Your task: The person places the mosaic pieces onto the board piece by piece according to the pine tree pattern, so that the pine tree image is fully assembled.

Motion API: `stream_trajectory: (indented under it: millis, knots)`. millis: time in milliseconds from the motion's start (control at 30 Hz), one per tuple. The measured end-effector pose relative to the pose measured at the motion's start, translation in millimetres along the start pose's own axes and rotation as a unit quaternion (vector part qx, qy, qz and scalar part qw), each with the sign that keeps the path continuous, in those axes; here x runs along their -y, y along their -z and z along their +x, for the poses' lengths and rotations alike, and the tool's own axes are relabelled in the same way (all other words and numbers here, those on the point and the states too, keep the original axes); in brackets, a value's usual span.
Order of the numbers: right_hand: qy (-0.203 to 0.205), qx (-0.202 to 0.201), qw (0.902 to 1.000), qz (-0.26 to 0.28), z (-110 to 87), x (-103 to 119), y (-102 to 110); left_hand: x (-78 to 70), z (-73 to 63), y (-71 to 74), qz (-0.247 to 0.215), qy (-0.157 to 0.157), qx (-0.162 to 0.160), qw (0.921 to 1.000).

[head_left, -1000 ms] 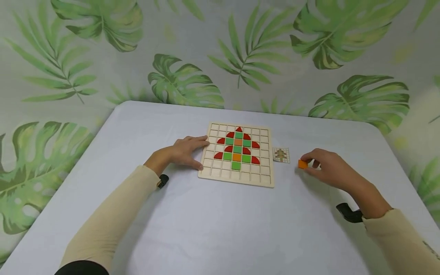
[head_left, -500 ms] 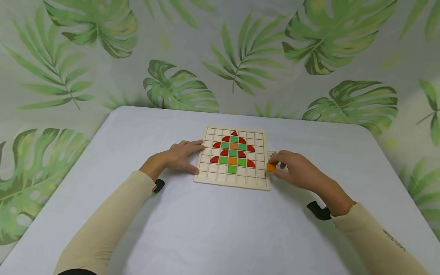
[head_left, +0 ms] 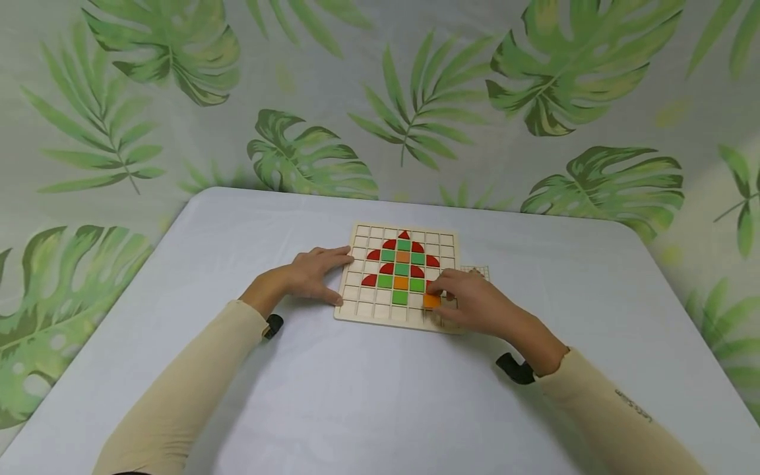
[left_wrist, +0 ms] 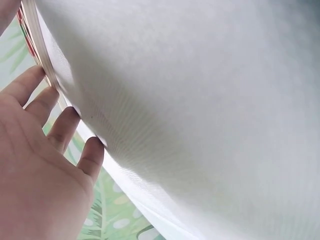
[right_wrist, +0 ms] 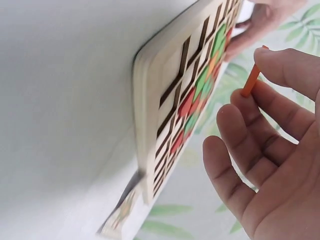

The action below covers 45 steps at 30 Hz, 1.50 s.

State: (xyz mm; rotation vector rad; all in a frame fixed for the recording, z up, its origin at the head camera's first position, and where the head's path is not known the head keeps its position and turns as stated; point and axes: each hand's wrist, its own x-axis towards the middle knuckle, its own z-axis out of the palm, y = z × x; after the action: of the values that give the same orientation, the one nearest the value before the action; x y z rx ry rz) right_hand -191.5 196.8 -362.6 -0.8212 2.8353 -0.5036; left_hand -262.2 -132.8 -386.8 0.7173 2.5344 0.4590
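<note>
A square wooden grid board (head_left: 362,308) lies on the table, bearing red, green and orange tiles laid in a tree shape. My left hand (head_left: 307,274) rests at the board's left edge, its fingers spread and fingertips touching the rim; the left wrist view shows those fingertips (left_wrist: 50,95) along the edge. Over the board's lower right part, my right hand (head_left: 477,300) pinches an orange square tile (head_left: 431,301) between thumb and fingers. In the right wrist view the orange tile (right_wrist: 252,80) appears edge-on, held above the grid. The right hand hides some cells and part of a red tile.
A small pattern card (head_left: 482,270) lies by the board's right side, partly covered by the right hand. White cloth covers the table (head_left: 356,396). Behind it hangs a leaf-patterned backdrop (head_left: 415,86). Black straps with camera mounts sit at both wrists.
The right hand has carried the orange tile leftward, from right of the pattern card to over the board's lower right cells. The left hand stays at the board's edge.
</note>
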Motion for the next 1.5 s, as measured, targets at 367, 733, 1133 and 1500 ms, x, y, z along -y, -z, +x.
stream_trajectory:
  millis: [367,733,1133,1500]
  knots:
    - [0.029,-0.005,0.9996,0.006,14.2,18.7,-22.2,1.4,-1.3,-3.6,-0.003,0.003,0.001,1.0]
    - [0.009,0.017,0.9998,-0.01,22.7,33.2,-36.0,2.4,-1.2,-5.2,-0.003,-0.003,0.001,1.0]
    - [0.008,0.029,0.9995,-0.006,26.1,33.7,-37.4,2.5,-0.9,-4.1,-0.006,0.001,0.003,1.0]
    - [0.012,0.023,0.9996,-0.007,27.4,29.8,-37.5,2.6,1.6,-2.1,-0.007,-0.001,-0.001,1.0]
